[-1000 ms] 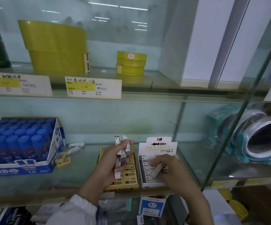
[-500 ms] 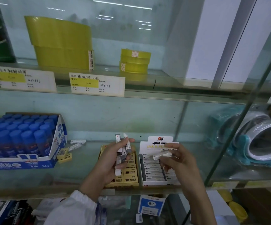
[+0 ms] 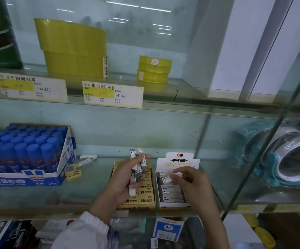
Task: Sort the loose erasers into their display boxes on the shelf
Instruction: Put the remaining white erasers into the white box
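Note:
My left hand [image 3: 122, 178] grips a bundle of several white-and-grey erasers [image 3: 136, 164] upright above the yellow display box of 2B erasers [image 3: 142, 196]. My right hand [image 3: 190, 184] pinches one white eraser [image 3: 170, 177] over the back rows of the white "Ink & Pencil" display box [image 3: 172, 196], which holds rows of the same erasers. Loose erasers lie on the glass shelf to the left: two white ones [image 3: 88, 159] and two yellow ones [image 3: 72, 170].
A box of blue glue sticks [image 3: 25, 157] stands at the left of the shelf. Wrapped teal mirrors [image 3: 280, 159] sit behind a glass divider on the right. Yellow tape rolls [image 3: 73, 49] and price labels [image 3: 112, 94] occupy the shelf above.
My right hand lifted an eraser out of the white box toward the box's header card, then lowered it a little over the back rows. My left hand stays put with its bundle.

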The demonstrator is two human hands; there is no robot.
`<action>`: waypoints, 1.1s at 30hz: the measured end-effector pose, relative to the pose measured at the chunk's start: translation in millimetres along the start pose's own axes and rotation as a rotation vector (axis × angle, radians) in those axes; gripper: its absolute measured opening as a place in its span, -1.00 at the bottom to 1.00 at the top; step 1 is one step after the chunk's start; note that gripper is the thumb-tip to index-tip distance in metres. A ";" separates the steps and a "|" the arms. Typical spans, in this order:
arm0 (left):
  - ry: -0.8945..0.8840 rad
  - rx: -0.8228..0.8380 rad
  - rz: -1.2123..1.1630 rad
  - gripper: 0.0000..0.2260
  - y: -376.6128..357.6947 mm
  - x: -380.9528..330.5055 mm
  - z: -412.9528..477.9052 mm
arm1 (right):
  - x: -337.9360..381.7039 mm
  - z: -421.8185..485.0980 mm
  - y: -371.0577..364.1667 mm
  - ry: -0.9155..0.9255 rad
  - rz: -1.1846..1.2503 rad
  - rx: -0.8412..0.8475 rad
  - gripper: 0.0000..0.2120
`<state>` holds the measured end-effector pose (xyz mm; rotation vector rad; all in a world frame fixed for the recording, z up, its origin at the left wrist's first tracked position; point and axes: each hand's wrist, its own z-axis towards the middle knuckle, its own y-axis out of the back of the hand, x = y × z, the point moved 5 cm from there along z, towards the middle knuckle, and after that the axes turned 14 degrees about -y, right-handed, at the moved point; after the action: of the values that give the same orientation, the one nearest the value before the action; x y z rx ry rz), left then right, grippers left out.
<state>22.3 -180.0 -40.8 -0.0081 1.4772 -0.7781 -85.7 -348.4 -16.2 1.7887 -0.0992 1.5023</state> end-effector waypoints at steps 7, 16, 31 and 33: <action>0.000 0.004 0.020 -0.69 -2.1 -0.9 -1.8 | -6.8 4.2 -11.5 -0.156 0.051 -0.020 -0.87; 0.004 -0.013 0.030 -0.70 -0.9 -0.6 -1.3 | -1.5 0.3 -2.2 -0.123 -0.092 -0.104 -0.86; -0.004 -0.008 0.029 -0.70 0.2 0.6 0.2 | -10.3 -1.2 10.2 -0.142 -0.165 0.207 -0.94; -0.002 -0.010 0.031 -0.70 0.7 1.2 0.9 | -10.9 -3.0 10.1 -0.118 -0.248 0.296 -0.93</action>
<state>23.3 -180.4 -42.1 0.0063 1.4764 -0.7453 -96.5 -358.0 -20.5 2.0381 0.2917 1.2833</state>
